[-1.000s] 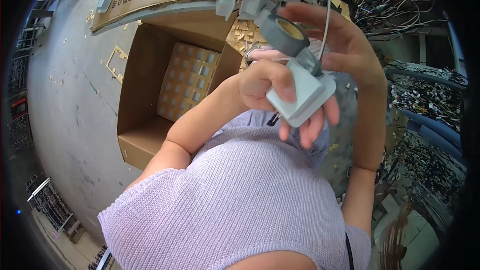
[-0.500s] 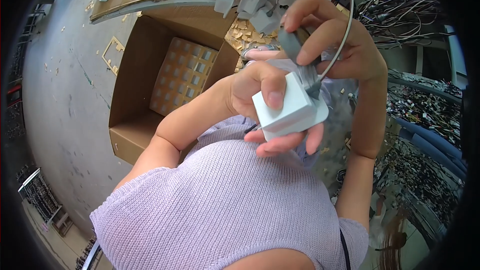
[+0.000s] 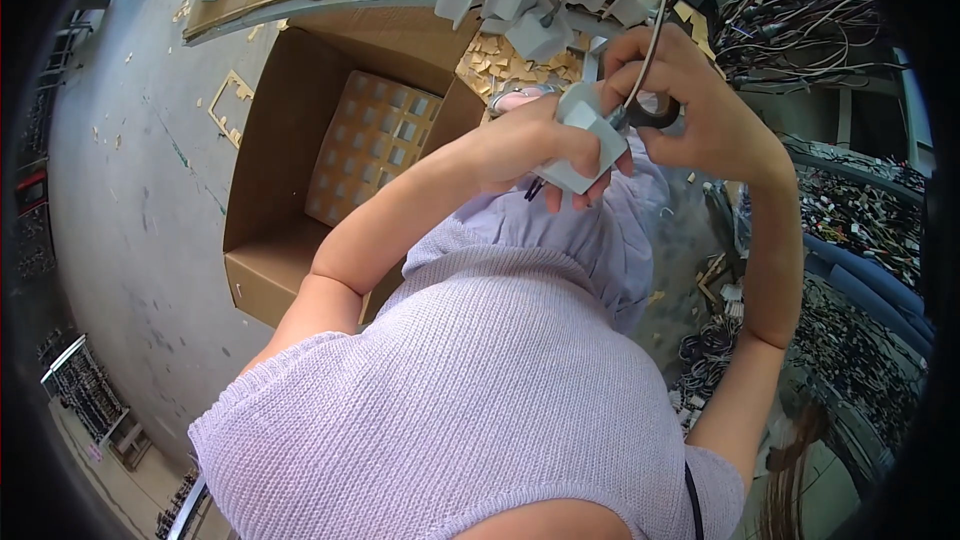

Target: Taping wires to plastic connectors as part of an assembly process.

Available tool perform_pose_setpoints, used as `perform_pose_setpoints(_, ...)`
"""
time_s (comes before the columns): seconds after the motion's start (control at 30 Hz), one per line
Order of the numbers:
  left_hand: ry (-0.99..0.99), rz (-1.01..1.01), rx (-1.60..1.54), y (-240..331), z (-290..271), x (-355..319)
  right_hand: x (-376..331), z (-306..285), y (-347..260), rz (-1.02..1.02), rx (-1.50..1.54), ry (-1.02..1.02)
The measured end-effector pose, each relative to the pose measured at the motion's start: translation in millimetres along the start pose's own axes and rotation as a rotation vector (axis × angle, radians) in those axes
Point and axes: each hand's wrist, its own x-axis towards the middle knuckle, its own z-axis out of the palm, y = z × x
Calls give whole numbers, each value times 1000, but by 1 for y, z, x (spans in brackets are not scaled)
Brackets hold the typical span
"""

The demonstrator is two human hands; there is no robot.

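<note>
My left hand point(image 3: 525, 145) is closed around a white plastic housing point(image 3: 592, 132), its thumb on top and fingertips showing beneath. From the housing's right side a pale cable point(image 3: 655, 35) runs upward, past my right hand point(image 3: 695, 95). Curled in that hand is a dark roll of tape point(image 3: 668, 116), close beside the spot where the cable enters the housing. Short dark wire ends point(image 3: 534, 189) poke out below my left hand. Whether a strip of tape spans the roll and the cable cannot be made out.
Several similar white housings point(image 3: 535, 35) hang on cables ahead. An open cardboard box point(image 3: 262, 140) with a gridded sheet inside stands at left, under a bench edge point(image 3: 330, 2). Bundles of wires point(image 3: 830, 15) fill the right side. Cardboard scraps point(image 3: 505, 62) lie on the floor.
Both hands have moved away from my body, carrying the housing, which has tilted. The tape roll has gone from above the housing to the right of the cable entry.
</note>
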Motion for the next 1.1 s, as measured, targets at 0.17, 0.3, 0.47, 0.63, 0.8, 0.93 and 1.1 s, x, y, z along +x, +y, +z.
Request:
perform_pose_setpoints(0.17, 265, 52, 178, -4, -7, 0, -11, 6, -3, 62, -5, 15)
perform_pose_setpoints(0.3, 418, 161, 448, -4, -6, 1, -22, 10, -11, 171, 187, 81)
perform_pose_setpoints(0.47, 707, 329, 983, -12, 3, 13, -21, 16, -30, 592, 602, 115)
perform_pose_setpoints(0.63, 121, 116, -49, -4, 1, -2, -24, -4, -25, 589, 1094, 185)
perform_pose_setpoints(0.8, -519, 26, -510, -17, 0, 10, -5, 28, -1, 34, 933, 245)
perform_pose_setpoints(0.93, -754, -56, -724, -18, 5, 10, 1, 15, 21, -78, 840, -133)
perform_pose_setpoints(1.1, 47, 88, 7, -6, -4, -4, -11, 12, 15, 4, 571, 6)
